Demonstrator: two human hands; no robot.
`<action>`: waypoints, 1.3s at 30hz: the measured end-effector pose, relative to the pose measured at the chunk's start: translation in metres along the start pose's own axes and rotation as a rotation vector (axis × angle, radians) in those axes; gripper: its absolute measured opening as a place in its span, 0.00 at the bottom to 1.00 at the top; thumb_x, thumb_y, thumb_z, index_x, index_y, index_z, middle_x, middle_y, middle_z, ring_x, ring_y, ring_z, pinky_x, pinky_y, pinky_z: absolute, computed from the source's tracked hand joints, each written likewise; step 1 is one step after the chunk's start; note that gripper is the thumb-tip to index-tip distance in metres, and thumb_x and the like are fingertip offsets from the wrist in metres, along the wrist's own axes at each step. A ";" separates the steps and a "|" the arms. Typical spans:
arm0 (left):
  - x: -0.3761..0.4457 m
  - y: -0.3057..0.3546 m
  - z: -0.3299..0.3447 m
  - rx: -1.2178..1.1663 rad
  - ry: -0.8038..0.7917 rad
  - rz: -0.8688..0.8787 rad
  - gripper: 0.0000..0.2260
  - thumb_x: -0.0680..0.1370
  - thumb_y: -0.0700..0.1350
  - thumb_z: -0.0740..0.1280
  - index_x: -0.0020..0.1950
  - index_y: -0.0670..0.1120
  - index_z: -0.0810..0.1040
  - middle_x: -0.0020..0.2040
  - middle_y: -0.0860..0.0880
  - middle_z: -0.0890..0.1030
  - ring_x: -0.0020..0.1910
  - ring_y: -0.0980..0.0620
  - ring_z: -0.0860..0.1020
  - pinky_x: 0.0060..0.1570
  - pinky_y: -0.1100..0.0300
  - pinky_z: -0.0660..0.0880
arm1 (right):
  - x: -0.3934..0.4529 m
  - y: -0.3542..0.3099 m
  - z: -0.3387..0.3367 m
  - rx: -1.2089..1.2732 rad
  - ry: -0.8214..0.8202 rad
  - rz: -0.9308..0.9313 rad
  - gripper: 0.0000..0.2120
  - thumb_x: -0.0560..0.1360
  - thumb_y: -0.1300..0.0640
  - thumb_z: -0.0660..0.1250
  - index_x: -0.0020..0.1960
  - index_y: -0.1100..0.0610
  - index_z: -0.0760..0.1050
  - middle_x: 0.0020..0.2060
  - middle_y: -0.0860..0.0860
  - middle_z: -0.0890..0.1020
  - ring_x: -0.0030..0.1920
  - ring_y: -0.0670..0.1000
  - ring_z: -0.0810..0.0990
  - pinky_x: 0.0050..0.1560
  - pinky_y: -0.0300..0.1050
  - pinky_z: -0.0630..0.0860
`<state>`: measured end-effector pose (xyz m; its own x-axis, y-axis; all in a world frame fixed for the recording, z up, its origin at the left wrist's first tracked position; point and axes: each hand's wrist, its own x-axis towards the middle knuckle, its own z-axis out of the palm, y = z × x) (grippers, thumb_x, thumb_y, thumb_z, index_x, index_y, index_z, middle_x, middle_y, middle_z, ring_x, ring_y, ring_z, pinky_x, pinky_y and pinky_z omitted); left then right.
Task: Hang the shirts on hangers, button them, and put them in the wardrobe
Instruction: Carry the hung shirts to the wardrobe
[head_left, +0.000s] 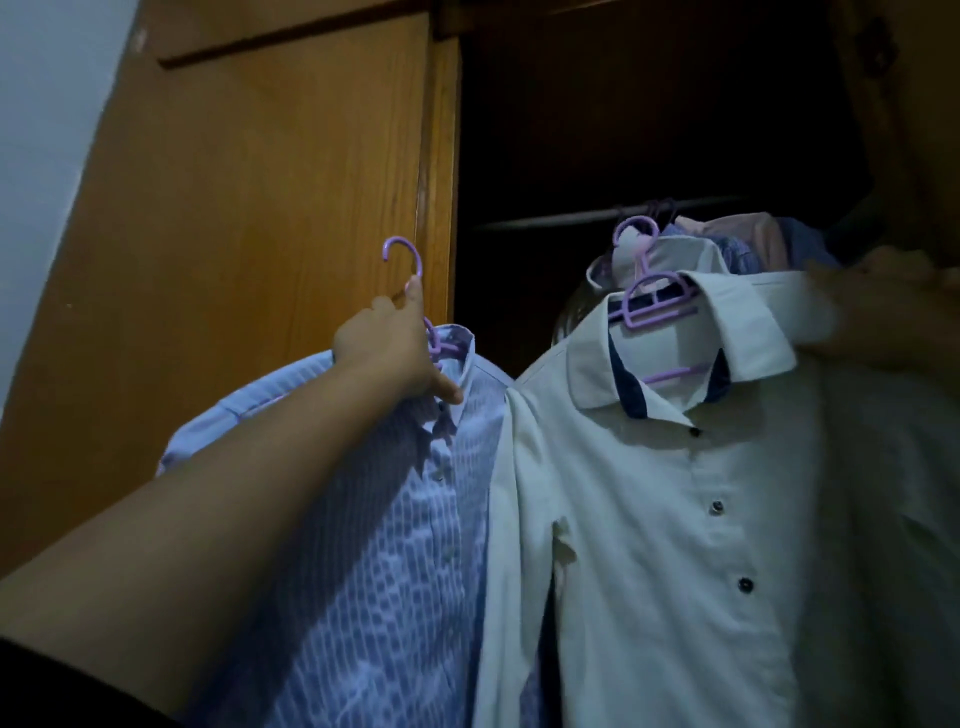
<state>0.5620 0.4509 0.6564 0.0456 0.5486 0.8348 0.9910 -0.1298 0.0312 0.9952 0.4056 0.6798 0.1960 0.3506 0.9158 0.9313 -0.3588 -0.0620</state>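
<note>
Two shirts are held up: a blue shirt (415, 519) by the left hand (389, 348), fingers clamped on its purple hanger (402, 260); a white shirt (675, 519) is touched by the blurred right hand (883, 317), grip unclear. No writing is legible.

Blue striped shirt (415, 545) on purple hanger (402, 260); white shirt (675, 545), dark buttons, navy collar lining, purple hanger (652, 306); orange-brown wardrobe door (260, 208).

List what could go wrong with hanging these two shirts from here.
The left hand holds the blue shirt by its hanger neck, hook free and short of the rail; it may miss. The white shirt crowds the hanging clothes and could snag. The right hand is blurred, its grip uncertain.
</note>
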 end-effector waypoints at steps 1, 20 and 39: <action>0.000 0.003 0.001 0.011 0.001 -0.003 0.60 0.61 0.67 0.75 0.79 0.49 0.42 0.65 0.40 0.70 0.60 0.41 0.73 0.46 0.51 0.73 | -0.015 -0.018 -0.019 0.002 -0.004 -0.010 0.44 0.61 0.25 0.62 0.71 0.43 0.58 0.62 0.62 0.70 0.61 0.66 0.70 0.61 0.59 0.68; 0.007 0.036 0.012 0.218 0.050 -0.110 0.46 0.74 0.50 0.72 0.79 0.43 0.42 0.66 0.39 0.67 0.61 0.43 0.71 0.43 0.54 0.67 | -0.002 -0.035 -0.036 -0.120 0.047 0.100 0.34 0.71 0.44 0.68 0.72 0.46 0.59 0.64 0.63 0.66 0.64 0.63 0.64 0.62 0.54 0.63; 0.032 0.042 0.014 0.219 0.060 -0.081 0.58 0.62 0.61 0.79 0.79 0.46 0.45 0.65 0.39 0.69 0.62 0.38 0.72 0.47 0.50 0.70 | 0.021 -0.080 0.055 0.134 0.149 -0.036 0.33 0.68 0.46 0.72 0.66 0.60 0.66 0.59 0.65 0.70 0.57 0.66 0.73 0.53 0.55 0.74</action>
<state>0.6067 0.4743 0.6768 -0.0367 0.4994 0.8656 0.9950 0.0989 -0.0149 0.9411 0.4890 0.6820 0.1236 0.2259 0.9663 0.9713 -0.2270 -0.0712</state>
